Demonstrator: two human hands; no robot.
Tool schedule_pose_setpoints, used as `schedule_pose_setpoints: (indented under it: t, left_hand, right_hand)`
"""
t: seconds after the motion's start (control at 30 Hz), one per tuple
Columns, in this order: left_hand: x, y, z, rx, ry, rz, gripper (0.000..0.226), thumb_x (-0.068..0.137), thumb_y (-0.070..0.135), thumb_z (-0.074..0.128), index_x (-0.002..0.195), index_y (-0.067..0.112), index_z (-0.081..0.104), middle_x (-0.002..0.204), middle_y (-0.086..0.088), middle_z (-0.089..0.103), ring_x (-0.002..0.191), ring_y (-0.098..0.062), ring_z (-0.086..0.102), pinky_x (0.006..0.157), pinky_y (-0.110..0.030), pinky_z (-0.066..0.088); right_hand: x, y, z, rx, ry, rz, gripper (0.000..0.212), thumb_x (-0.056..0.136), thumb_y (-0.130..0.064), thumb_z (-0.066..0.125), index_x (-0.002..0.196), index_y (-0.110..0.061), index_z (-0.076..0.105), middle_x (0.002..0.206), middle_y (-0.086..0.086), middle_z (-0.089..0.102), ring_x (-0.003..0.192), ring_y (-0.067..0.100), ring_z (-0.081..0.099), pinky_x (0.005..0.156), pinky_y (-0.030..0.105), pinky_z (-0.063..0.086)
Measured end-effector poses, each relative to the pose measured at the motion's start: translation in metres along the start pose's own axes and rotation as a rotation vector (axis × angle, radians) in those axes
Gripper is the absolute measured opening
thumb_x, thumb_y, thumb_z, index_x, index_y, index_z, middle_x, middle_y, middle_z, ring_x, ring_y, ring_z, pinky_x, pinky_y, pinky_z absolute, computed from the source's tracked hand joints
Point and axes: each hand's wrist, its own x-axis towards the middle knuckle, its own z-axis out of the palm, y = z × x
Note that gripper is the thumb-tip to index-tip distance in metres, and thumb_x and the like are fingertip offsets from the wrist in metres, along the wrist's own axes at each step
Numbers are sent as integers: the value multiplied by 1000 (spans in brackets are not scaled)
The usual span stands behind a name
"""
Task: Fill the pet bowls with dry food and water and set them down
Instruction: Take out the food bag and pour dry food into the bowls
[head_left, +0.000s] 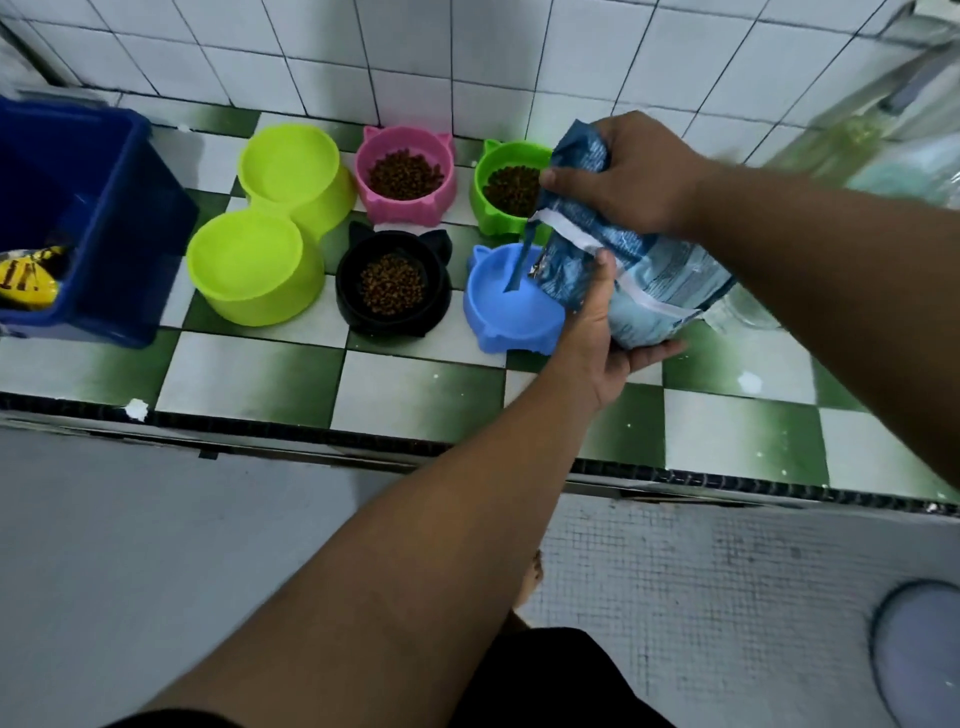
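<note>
While over blue bowl (498, 312), bag (665, 280) gripped: right fingers (563, 179) above, left fingers (652, 354) beneath.

cool, even light, fairly bright on the counter; shadows are soft and faint. the floor (156, 571) below lies dimmer. the white wall tiles (415, 52) look slightly washed out. my right hand (631, 171) is a little motion-blurred, the food bag (654, 275) print too soft to read. the far right edge smears, and grout lines bow towards the corners.
</note>
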Motion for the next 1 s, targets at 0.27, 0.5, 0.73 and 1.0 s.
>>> schedule_pose_setpoints:
  t: [0.27, 0.5, 0.73, 1.0]
  left_hand:
    - [7, -16, 4, -74, 90, -37, 52, 96, 67, 48, 105, 18, 63, 103, -14, 68, 91, -30, 68, 96, -58, 52]
    - [8, -17, 12, -104, 63, 4, 57, 97, 68, 45, 112, 16, 62, 109, -15, 67, 95, -31, 69, 79, -53, 62]
    - [10, -16, 11, -170, 63, 69, 73, 71, 69, 61, 118, 14, 63, 119, -18, 68, 108, -36, 67, 80, -52, 61]
    - [17, -13, 5, -184, 68, 36, 64, 88, 68, 57, 120, 13, 62, 122, -20, 66, 110, -38, 66, 80, -52, 60]
  right_hand:
    - [13, 12, 26, -154, -56, -18, 51, 90, -55, 64, 95, -5, 66, 90, 17, 68, 85, 31, 64, 75, 39, 50]
    - [20, 13, 23, -155, -74, -43, 44, 91, -53, 65, 90, -8, 66, 80, 10, 63, 72, 22, 55, 66, 31, 42]
    - [28, 8, 26, -179, -119, -50, 28, 92, -52, 64, 92, -24, 59, 75, -11, 50, 68, 11, 49, 70, 26, 34]
    - [34, 7, 28, -154, -142, -46, 27, 92, -50, 65, 93, -23, 59, 74, -10, 54, 64, 1, 49, 63, 24, 35]
